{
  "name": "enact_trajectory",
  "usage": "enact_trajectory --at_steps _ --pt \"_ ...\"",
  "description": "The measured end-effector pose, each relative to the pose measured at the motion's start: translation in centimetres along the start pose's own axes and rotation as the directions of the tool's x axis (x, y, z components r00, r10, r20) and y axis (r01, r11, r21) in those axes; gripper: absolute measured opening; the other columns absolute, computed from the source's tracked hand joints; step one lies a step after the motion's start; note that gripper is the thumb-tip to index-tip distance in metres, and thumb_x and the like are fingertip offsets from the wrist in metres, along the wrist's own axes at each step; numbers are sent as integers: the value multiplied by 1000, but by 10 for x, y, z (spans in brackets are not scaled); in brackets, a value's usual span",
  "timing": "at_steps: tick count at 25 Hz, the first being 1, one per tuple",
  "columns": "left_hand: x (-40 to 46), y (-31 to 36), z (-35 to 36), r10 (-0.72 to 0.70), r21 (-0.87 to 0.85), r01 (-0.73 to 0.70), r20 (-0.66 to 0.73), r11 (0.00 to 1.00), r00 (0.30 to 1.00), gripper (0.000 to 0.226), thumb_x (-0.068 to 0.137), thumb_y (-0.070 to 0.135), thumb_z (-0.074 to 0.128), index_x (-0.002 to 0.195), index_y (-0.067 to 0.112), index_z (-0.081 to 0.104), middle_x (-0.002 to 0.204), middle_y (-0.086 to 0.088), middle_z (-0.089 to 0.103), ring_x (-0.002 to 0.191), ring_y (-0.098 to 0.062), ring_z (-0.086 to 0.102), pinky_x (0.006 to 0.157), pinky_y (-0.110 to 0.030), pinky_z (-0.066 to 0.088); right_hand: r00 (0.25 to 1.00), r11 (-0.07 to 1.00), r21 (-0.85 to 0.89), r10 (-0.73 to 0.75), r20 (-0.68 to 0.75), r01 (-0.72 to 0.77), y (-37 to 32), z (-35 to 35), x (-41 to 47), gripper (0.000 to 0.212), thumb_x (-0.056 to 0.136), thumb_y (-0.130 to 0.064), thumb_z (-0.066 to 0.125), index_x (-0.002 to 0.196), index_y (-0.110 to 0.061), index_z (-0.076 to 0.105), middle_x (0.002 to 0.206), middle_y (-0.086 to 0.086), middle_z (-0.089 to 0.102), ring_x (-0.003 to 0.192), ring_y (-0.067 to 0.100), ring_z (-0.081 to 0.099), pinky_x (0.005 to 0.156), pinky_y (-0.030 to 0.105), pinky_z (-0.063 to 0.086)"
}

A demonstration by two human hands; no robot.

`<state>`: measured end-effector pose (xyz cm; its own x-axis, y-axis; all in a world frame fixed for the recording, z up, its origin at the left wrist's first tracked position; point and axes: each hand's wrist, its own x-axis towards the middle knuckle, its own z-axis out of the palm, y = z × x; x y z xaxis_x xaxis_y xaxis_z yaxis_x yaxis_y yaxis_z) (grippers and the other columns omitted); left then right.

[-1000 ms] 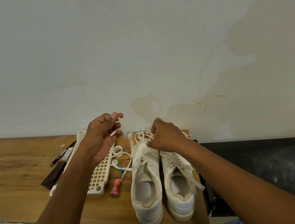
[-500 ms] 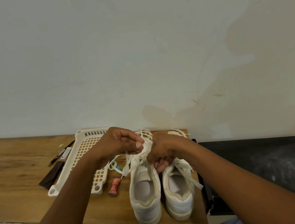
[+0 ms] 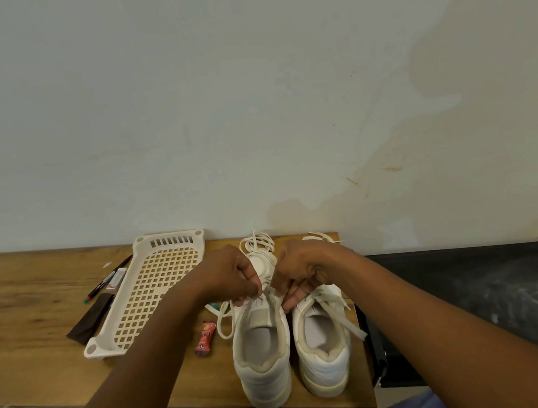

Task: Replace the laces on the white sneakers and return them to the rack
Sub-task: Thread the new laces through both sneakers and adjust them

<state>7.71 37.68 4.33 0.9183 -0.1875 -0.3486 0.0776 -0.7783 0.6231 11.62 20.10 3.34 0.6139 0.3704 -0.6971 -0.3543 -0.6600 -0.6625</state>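
Note:
Two white sneakers stand side by side on the wooden table (image 3: 21, 342), heels toward me. Over the left sneaker (image 3: 261, 350), my left hand (image 3: 233, 276) and my right hand (image 3: 301, 268) each pinch a part of its white lace (image 3: 223, 317) near the top eyelets. A loop of that lace hangs off the sneaker's left side. The right sneaker (image 3: 323, 345) has loose lace ends trailing over its right side. A cream plastic rack (image 3: 148, 290) with a square grid lies flat to the left of the sneakers.
A small red packet (image 3: 205, 338) lies between rack and left sneaker. Left of the rack are a black marker (image 3: 107, 280), a small white item and a dark brown strip (image 3: 92, 318). A black surface (image 3: 482, 305) adjoins the table's right edge. The wall is close behind.
My left hand came down from above the rack to the left sneaker and took hold of its lace. Both hands have drawn together over that sneaker's tongue. The rack now lies uncovered.

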Motion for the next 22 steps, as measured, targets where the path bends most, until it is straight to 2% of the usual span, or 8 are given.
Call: enact_trajectory --at_steps 3,7,9,12,15,18,20,22 --pt "2 -6 6 -11 -12 11 -24 1000 1000 9 92 7 71 89 4 79 70 4 73 54 -10 66 58 -23 54 1000 1000 -2 3 -1 -3 1 0 0 29 97 11 59 125 17 61 109 29 71 88 34 75 98 43 58" --pt "2 -11 8 -3 -51 2 -9 999 1000 15 95 12 68 84 10 78 73 3 72 60 -14 64 63 -29 58 1000 1000 14 2 -14 -2 2 -2 3 28 93 13 62 121 18 62 112 32 72 99 40 76 95 45 60" --pt "3 -11 10 3 -49 -3 9 999 1000 17 94 11 67 81 12 78 73 1 72 62 -16 64 65 -31 59 1000 1000 28 1 -15 -1 2 -2 3 27 92 14 63 119 18 63 109 33 72 98 41 76 94 46 61" --pt "4 -12 11 -13 -4 13 30 1000 999 15 94 10 69 83 15 78 70 5 73 60 -12 66 63 -25 58 1000 1000 29 6 -5 -6 2 -2 1 28 93 13 62 120 18 62 109 31 73 94 40 75 95 45 60" --pt "6 -14 11 -20 24 19 45 1000 999 13 92 14 73 81 18 79 70 4 75 61 -12 67 66 -27 59 1000 999 41 9 -1 -9 2 -2 -1 30 92 14 63 122 18 61 110 32 72 94 41 75 97 46 59" --pt "8 -14 12 -43 73 40 48 997 998 15 92 19 74 81 10 79 63 3 72 59 -11 66 65 -26 57 1000 999 37 17 8 -17 1 -2 -1 31 94 12 63 124 17 61 102 28 72 104 41 74 99 45 58" --pt "10 -13 13 -65 97 61 41 993 997 24 92 21 73 76 4 75 59 0 68 55 -10 63 62 -25 54 1000 999 37 14 9 -14 1 -2 -1 30 95 11 62 124 18 61 101 28 72 104 41 73 100 45 58" --pt "11 -13 14 -75 105 70 40 992 996 30 92 23 71 66 7 70 58 -3 66 52 -10 60 60 -25 51 1000 999 35 9 9 -9 1 -2 -2 29 96 9 62 122 19 61 100 29 72 102 41 73 100 45 57"
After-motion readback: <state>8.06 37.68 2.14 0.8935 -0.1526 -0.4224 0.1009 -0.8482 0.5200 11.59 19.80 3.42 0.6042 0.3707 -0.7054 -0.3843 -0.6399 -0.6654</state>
